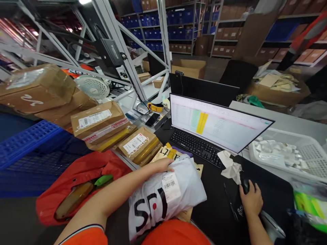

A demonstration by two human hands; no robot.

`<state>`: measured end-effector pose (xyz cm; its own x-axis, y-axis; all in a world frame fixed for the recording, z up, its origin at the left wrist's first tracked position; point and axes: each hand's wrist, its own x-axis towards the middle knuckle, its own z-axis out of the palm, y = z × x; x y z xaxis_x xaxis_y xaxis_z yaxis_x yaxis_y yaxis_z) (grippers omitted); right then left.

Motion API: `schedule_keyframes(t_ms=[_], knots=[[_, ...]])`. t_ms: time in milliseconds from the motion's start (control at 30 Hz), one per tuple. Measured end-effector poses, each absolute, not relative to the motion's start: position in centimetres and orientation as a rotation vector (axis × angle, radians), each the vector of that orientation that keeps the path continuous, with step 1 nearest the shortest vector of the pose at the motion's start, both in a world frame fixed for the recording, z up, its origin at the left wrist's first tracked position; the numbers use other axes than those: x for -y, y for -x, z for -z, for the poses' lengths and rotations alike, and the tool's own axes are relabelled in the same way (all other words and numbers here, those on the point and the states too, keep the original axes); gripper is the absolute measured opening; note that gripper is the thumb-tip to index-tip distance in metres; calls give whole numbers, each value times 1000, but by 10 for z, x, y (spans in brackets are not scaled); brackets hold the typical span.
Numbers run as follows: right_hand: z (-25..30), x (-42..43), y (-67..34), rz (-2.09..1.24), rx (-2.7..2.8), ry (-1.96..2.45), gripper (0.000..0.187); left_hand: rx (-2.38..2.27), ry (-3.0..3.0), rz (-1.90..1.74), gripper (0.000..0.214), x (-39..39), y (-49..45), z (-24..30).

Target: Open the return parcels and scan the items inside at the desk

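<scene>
My left hand (163, 165) reaches across a white plastic mailing bag (145, 204) with black letters and a barcode label, its fingers curled onto the bag's upper edge. The bag leans against my lap, on top of yellowish padded envelopes (163, 153). On the right, my right hand (251, 200) is closed over a black computer mouse (245, 185) on the black desk mat (212, 197). Ahead of both hands stand a keyboard (196, 146) and a lit monitor (217, 122) showing a spreadsheet with a yellow column. A black pen (230, 203) lies left of the mouse.
Taped cardboard boxes (99, 122) are stacked at the left, near a blue crate (28, 143) and a red bag (84, 183). Crumpled tissue (230, 166) lies beside the monitor. A white basket (288, 153) stands at the right, and a handheld scanner (272, 224) rests by my right wrist.
</scene>
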<state>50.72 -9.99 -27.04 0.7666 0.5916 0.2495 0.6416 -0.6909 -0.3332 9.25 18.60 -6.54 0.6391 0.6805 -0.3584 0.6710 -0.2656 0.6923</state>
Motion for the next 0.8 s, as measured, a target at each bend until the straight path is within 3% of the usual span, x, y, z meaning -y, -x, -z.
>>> schedule_keyframes(t_ms=[100,233,300,367,433,533,800], knots=[[275,104,-509,238,1033,2510,58,-1164,-2252,-59,17,-151,-90,65],[282,109,-510,273,1083,2445,54,-1309,-2483,-173,37,-80,-57,64],[287,110,-510,298,1060,2423,54,-1467,-2505,-199,35,-40,-32,75],[292,109,-510,303,1015,2410,53,-1732,-2452,-270,33,-7,-10,93],[297,108,-510,281,965,2404,54,-2031,-2352,-379,48,16,8,112],[296,104,-509,240,901,2416,55,-2303,-2132,-382,68,29,21,133],[281,104,-500,201,904,2473,52,-2333,-1812,-584,84,21,22,133]])
